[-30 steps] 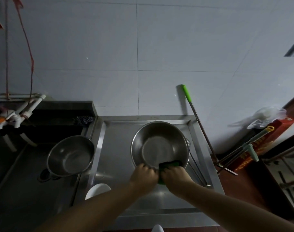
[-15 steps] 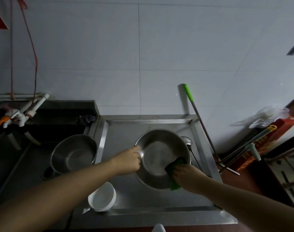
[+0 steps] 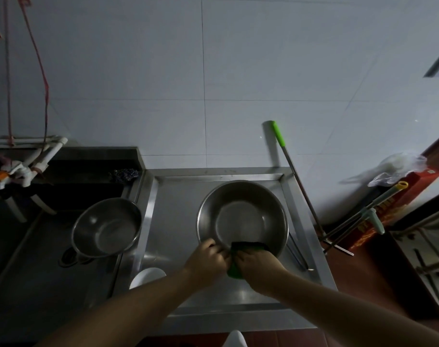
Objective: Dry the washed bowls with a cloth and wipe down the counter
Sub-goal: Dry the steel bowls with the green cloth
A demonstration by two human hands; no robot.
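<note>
The person's left hand is pinching the near rim of the big metal bowl, just past both hands on the steel surface. The right hand is gripping the green cloth over that rim. The bowl looks tipped up, so it could be slipping and banging down. The white bowl, beside the left arm, might be getting bumped.

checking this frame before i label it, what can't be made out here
All in the head view:
- Near rim of the large steel bowl: hidden by the left hand and right hand.
- Green cloth: mostly hidden under the right hand's grip.
- White bowl: half hidden by the left forearm.
- Ladle: its cup is hidden behind the large bowl.
- Whether either bowl is wet: too dim to tell.
</note>
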